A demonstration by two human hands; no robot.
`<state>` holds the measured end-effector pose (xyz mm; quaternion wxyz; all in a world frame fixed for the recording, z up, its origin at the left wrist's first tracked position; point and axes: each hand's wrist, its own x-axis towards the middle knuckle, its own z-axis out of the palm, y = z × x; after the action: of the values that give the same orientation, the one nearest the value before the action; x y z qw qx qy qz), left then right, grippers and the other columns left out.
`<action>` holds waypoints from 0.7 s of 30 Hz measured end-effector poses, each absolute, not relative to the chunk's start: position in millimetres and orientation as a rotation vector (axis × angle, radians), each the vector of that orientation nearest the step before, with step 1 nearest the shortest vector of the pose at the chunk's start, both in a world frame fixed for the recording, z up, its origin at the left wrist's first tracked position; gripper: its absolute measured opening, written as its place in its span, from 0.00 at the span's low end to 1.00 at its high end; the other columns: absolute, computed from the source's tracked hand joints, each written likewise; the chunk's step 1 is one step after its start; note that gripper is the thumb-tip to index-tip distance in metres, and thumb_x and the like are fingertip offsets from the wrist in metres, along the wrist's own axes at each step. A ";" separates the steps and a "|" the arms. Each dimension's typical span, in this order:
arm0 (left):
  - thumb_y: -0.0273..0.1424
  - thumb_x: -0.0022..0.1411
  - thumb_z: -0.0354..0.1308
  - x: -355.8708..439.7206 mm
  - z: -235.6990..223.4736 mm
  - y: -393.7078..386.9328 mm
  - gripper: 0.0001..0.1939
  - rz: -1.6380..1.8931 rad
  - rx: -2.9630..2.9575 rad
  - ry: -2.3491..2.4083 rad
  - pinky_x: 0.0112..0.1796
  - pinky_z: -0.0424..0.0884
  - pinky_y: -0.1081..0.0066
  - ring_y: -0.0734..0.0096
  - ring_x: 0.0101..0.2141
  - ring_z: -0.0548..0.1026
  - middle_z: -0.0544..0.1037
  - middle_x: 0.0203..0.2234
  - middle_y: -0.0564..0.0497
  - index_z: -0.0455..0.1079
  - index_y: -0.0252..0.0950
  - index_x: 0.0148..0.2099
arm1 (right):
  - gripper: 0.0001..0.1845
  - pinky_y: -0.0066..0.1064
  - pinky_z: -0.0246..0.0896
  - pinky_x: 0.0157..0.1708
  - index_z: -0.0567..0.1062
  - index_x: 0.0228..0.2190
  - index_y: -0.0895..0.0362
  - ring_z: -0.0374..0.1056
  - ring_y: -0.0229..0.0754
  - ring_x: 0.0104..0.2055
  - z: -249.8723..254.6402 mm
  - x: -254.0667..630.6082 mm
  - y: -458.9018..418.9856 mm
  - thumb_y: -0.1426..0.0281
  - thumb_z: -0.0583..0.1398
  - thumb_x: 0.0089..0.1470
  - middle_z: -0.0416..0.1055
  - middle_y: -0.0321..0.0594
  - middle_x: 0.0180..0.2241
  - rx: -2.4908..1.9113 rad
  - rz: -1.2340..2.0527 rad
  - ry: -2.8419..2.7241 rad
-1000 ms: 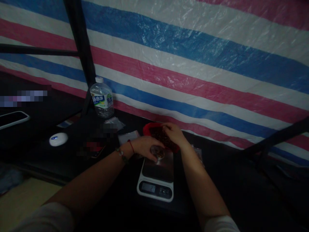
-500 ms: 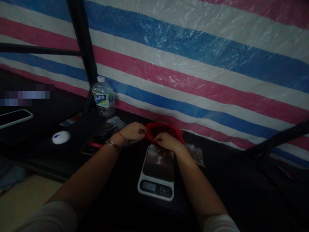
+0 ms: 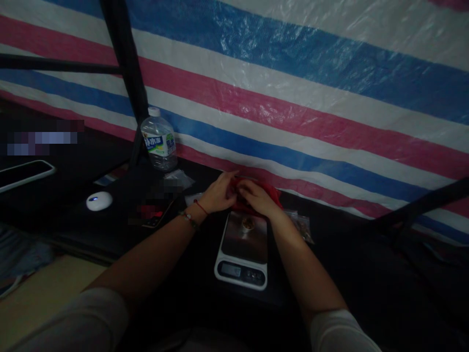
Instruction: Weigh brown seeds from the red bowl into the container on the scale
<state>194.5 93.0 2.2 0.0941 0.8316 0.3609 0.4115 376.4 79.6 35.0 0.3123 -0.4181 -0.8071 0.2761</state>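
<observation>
Red plastic of a bag (image 3: 269, 195) is bunching at frame centre, where the left hand (image 3: 220, 193) and right hand (image 3: 256, 197) are both pinching its mouth closed, probably gathering it. Just below, the scale (image 3: 244, 249) is carrying a small dish (image 3: 248, 224). Dark tabletop (image 3: 348, 274) is lying bare at lower right.

A single head-worn camera looks forward and down from above the person's forearms toward a kitchen scale (image 3: 242, 248) on a dark table (image 3: 351, 274). The scale sits low and centre at arm's reach. Beyond it, a striped tarp (image 3: 293, 107) fills the upper frame; a water bottle (image 3: 159, 140) stands left of the scale.
</observation>
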 end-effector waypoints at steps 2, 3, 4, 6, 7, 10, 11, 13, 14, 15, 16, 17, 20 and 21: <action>0.26 0.51 0.56 200.1 -1.0 90.9 0.39 1.207 2.484 1.015 0.54 0.65 0.59 0.58 0.52 0.66 0.66 0.51 0.40 0.49 0.32 0.65 | 0.11 0.30 0.62 0.45 0.75 0.37 0.57 0.69 0.39 0.40 39.6 370.7 74.5 0.75 0.53 0.58 0.74 0.39 0.38 -1.070 0.752 -2.217; 0.26 0.51 0.56 202.0 -2.0 90.0 0.40 1.191 2.492 0.991 0.54 0.65 0.59 0.57 0.52 0.66 0.65 0.52 0.40 0.48 0.32 0.65 | 0.11 0.29 0.62 0.44 0.76 0.36 0.57 0.69 0.39 0.40 41.8 368.6 72.7 0.76 0.53 0.57 0.75 0.38 0.37 -1.066 0.733 -2.249; 0.26 0.50 0.56 203.4 -2.6 89.1 0.41 1.173 2.499 0.976 0.54 0.66 0.59 0.57 0.52 0.66 0.65 0.52 0.40 0.47 0.31 0.66 | 0.11 0.29 0.61 0.44 0.77 0.35 0.57 0.69 0.39 0.40 43.9 367.1 71.4 0.77 0.54 0.56 0.75 0.38 0.37 -1.073 0.696 -2.272; 0.26 0.49 0.57 205.3 -2.2 86.7 0.42 1.141 2.511 0.967 0.54 0.66 0.59 0.57 0.53 0.65 0.64 0.52 0.40 0.46 0.33 0.66 | 0.11 0.28 0.61 0.42 0.78 0.32 0.58 0.69 0.39 0.38 47.6 365.7 69.3 0.77 0.55 0.55 0.76 0.38 0.34 -1.124 0.601 -2.302; 0.26 0.50 0.57 206.1 -1.4 85.3 0.43 1.124 2.522 0.964 0.54 0.66 0.59 0.57 0.53 0.65 0.64 0.53 0.40 0.45 0.34 0.66 | 0.11 0.28 0.61 0.41 0.78 0.30 0.58 0.69 0.39 0.36 49.1 365.5 68.4 0.76 0.55 0.55 0.76 0.38 0.32 -1.175 0.552 -2.310; 0.26 0.50 0.57 208.9 1.6 79.7 0.42 1.053 2.592 0.912 0.54 0.65 0.58 0.55 0.55 0.63 0.62 0.55 0.40 0.46 0.36 0.66 | 0.11 0.28 0.61 0.36 0.79 0.26 0.59 0.69 0.40 0.32 51.6 365.3 65.2 0.76 0.56 0.53 0.76 0.41 0.29 -1.350 0.455 -2.326; 0.26 0.51 0.57 210.1 2.4 77.9 0.42 1.030 2.619 0.884 0.54 0.65 0.57 0.54 0.56 0.63 0.61 0.56 0.40 0.46 0.36 0.66 | 0.10 0.28 0.61 0.34 0.79 0.27 0.60 0.69 0.40 0.31 51.9 365.1 64.1 0.77 0.57 0.51 0.76 0.41 0.29 -1.393 0.447 -2.341; 0.28 0.51 0.58 212.0 3.4 75.2 0.41 1.008 2.659 0.839 0.54 0.65 0.57 0.53 0.56 0.64 0.61 0.56 0.40 0.47 0.36 0.66 | 0.10 0.28 0.60 0.32 0.80 0.29 0.60 0.70 0.41 0.31 52.5 365.2 62.3 0.79 0.59 0.46 0.77 0.41 0.29 -1.432 0.460 -2.386; 0.28 0.51 0.59 212.6 3.4 74.7 0.42 1.014 2.665 0.835 0.54 0.65 0.56 0.53 0.56 0.64 0.61 0.57 0.40 0.48 0.35 0.66 | 0.10 0.27 0.59 0.31 0.80 0.30 0.60 0.70 0.41 0.31 53.1 365.6 61.8 0.80 0.60 0.45 0.76 0.41 0.29 -1.434 0.463 -2.402; 0.29 0.51 0.59 212.8 3.2 74.9 0.42 1.025 2.663 0.841 0.55 0.65 0.56 0.52 0.57 0.63 0.61 0.58 0.39 0.47 0.35 0.66 | 0.10 0.27 0.59 0.30 0.80 0.30 0.60 0.70 0.41 0.31 54.0 366.5 61.5 0.79 0.60 0.44 0.76 0.40 0.28 -1.432 0.455 -2.404; 0.30 0.50 0.60 212.7 2.6 75.7 0.43 1.039 2.656 0.852 0.55 0.64 0.56 0.52 0.58 0.62 0.60 0.58 0.39 0.47 0.35 0.66 | 0.08 0.27 0.58 0.30 0.80 0.29 0.60 0.69 0.40 0.30 55.3 367.8 61.5 0.79 0.61 0.44 0.76 0.40 0.28 -1.426 0.442 -2.399; 0.30 0.50 0.60 212.2 1.8 77.1 0.44 1.052 2.645 0.864 0.56 0.64 0.56 0.52 0.58 0.62 0.60 0.59 0.39 0.46 0.34 0.67 | 0.07 0.27 0.58 0.30 0.80 0.29 0.60 0.69 0.40 0.30 57.0 369.5 61.8 0.77 0.62 0.44 0.76 0.40 0.28 -1.411 0.433 -2.396; 0.28 0.51 0.59 209.6 -1.7 83.5 0.43 1.054 2.619 0.875 0.57 0.63 0.55 0.54 0.58 0.64 0.63 0.59 0.39 0.46 0.33 0.67 | 0.06 0.28 0.58 0.31 0.79 0.29 0.59 0.68 0.38 0.29 62.7 375.6 63.0 0.74 0.65 0.44 0.76 0.38 0.28 -1.356 0.463 -2.416; 0.28 0.52 0.59 208.8 -2.8 85.5 0.42 1.047 2.614 0.875 0.57 0.63 0.56 0.54 0.57 0.65 0.64 0.58 0.38 0.47 0.33 0.66 | 0.06 0.28 0.58 0.32 0.79 0.30 0.59 0.68 0.38 0.29 64.4 377.6 63.4 0.73 0.66 0.44 0.76 0.38 0.29 -1.340 0.484 -2.423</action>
<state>208.8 85.5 -2.8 0.0961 0.8824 0.2953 0.3535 377.6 63.4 64.4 0.1646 -0.4702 -0.8503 0.1700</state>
